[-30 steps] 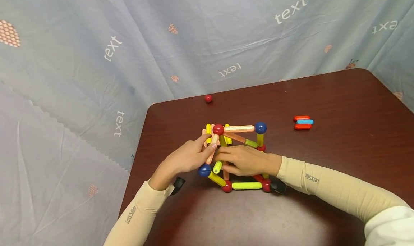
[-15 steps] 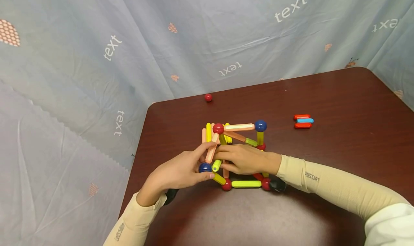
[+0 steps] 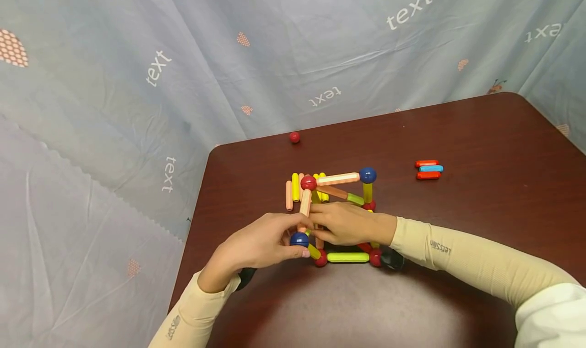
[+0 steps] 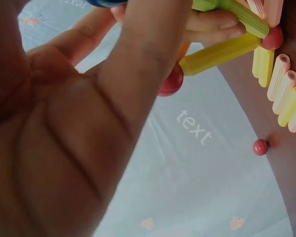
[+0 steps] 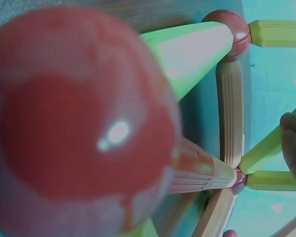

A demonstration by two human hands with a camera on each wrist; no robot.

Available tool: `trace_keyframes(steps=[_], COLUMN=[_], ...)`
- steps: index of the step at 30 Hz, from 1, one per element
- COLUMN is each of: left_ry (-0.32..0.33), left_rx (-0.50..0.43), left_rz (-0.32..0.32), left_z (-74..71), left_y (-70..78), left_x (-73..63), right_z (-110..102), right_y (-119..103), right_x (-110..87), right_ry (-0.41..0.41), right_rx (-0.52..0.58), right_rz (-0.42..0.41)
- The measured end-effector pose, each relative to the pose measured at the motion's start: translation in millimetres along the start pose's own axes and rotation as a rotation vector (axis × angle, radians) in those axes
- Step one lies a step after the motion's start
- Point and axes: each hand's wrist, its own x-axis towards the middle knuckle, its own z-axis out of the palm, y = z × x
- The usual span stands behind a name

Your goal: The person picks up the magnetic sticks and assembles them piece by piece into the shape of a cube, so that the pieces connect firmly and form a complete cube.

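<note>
A frame of magnetic building sticks and balls stands on the table. My left hand (image 3: 261, 241) grips the blue ball (image 3: 299, 239) at its near left upper corner, thumb in front. From that ball a peach stick (image 3: 305, 203) runs back to a red ball (image 3: 309, 182). My right hand (image 3: 348, 223) reaches inside the frame and pinches a slanted yellow-green stick (image 5: 266, 148). The stick's lower end meets a red ball (image 5: 239, 181); its upper end is mostly hidden by the left hand in the head view. Another blue ball (image 3: 368, 175) tops the far right corner.
Behind the frame lies a row of loose peach and yellow sticks (image 3: 295, 187). A loose red ball (image 3: 294, 137) rests near the table's back edge. Red sticks (image 3: 428, 175) and a blue stick (image 3: 431, 169) lie together at right. A curtain (image 3: 284, 58) hangs behind the table (image 3: 480, 144).
My left hand has moved from the peach stick down to the blue ball and shifted that ball slightly right, toward the yellow-green stick's upper end. My right hand stays nearly in place.
</note>
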Motion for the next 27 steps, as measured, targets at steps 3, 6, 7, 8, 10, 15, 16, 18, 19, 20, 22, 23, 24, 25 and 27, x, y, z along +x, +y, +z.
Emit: trace_keyframes(steps=[3, 6, 7, 8, 10, 15, 16, 18, 19, 20, 22, 23, 24, 25, 27], left_ry=[0.025, 0.045, 0.052, 0.057, 0.07, 0.099, 0.101, 0.097, 0.092, 0.084, 0.069, 0.06, 0.053, 0.046, 0.043], left_rx=[0.029, 0.055, 0.062, 0.069, 0.08, 0.115, 0.125, 0.141, 0.148, 0.155, 0.164, 0.162, 0.157, 0.143, 0.11], left_rz=[-0.008, -0.012, -0.01, -0.005, 0.006, 0.042, 0.046, 0.043, 0.041, 0.036, 0.037, 0.042, 0.046, 0.049, 0.054], left_z=[1.8, 3.8, 4.5, 5.0, 5.9, 7.3, 7.3, 7.4, 7.4, 7.5, 7.6, 7.8, 7.9, 7.4, 4.1], left_y=[1.4, 2.2, 2.3, 2.3, 2.0, 1.6, 2.0, 3.3, 3.8, 4.4, 5.5, 5.7, 5.7, 5.5, 3.6], left_x=[0.3, 0.4, 0.5, 0.7, 1.2, 3.8, 4.3, 5.2, 5.8, 6.3, 7.0, 7.6, 7.9, 7.9, 6.8], right_z=[0, -3, -4, -7, -15, -49, -56, -71, -78, -84, -94, -98, -100, -101, -101], right_y=[0, 0, -1, -1, -2, -1, 1, 4, 6, 7, 12, 15, 17, 20, 25], right_x=[0.5, -0.8, -2.2, -4.0, -9.5, -30.3, -34.5, -41.2, -44.2, -46.8, -51.4, -53.3, -55.2, -57.0, -60.4], right_ry=[-0.01, -0.019, -0.021, -0.017, 0.007, 0.192, 0.244, 0.359, 0.411, 0.456, 0.516, 0.525, 0.521, 0.505, 0.443], right_rx=[0.023, 0.031, 0.035, 0.025, 0.003, -0.073, -0.089, -0.136, -0.16, -0.179, -0.215, -0.227, -0.234, -0.232, -0.218], right_rz=[0.024, 0.033, 0.036, 0.033, 0.026, 0.014, 0.017, 0.035, 0.051, 0.075, 0.14, 0.18, 0.219, 0.257, 0.325])
